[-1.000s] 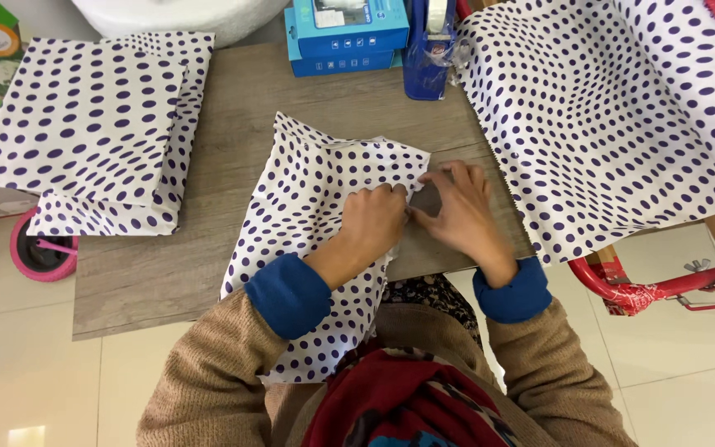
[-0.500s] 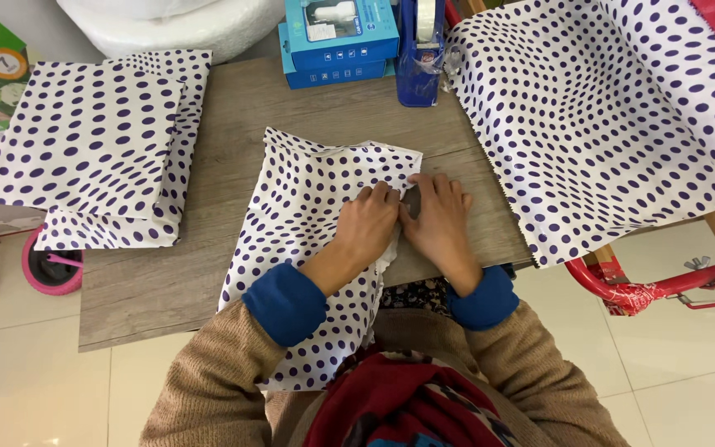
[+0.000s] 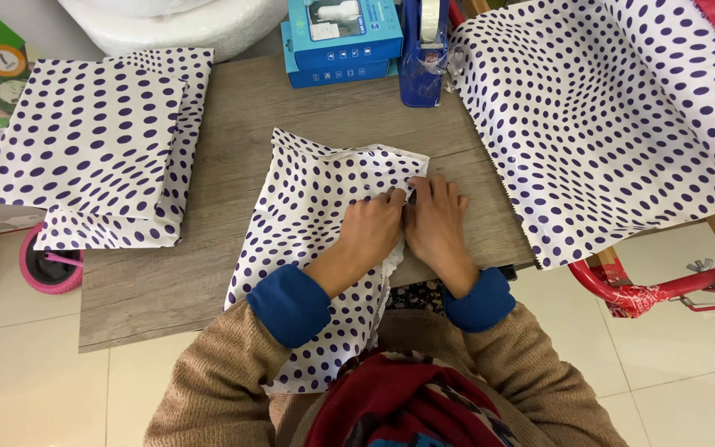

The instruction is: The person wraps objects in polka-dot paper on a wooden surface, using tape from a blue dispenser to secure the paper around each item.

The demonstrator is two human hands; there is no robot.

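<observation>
A stack of polka-dot wrapped parcels [image 3: 97, 149] lay at the table's left. At centre, the polka-dot wrapping paper [image 3: 316, 223] had been folded further over; the dark item glimpsed earlier was covered. The left hand [image 3: 374, 232] and right hand [image 3: 436, 228], flat and open, pressed its right edge.

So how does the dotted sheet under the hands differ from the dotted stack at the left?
The dotted sheet under the left hand and right hand is rumpled, folded over and hangs off the table's near edge; the dotted stack lies flat, squared and untouched, wholly on the table. The sheet is a single piece; the stack has layers. Both are white with dark dots.
</observation>
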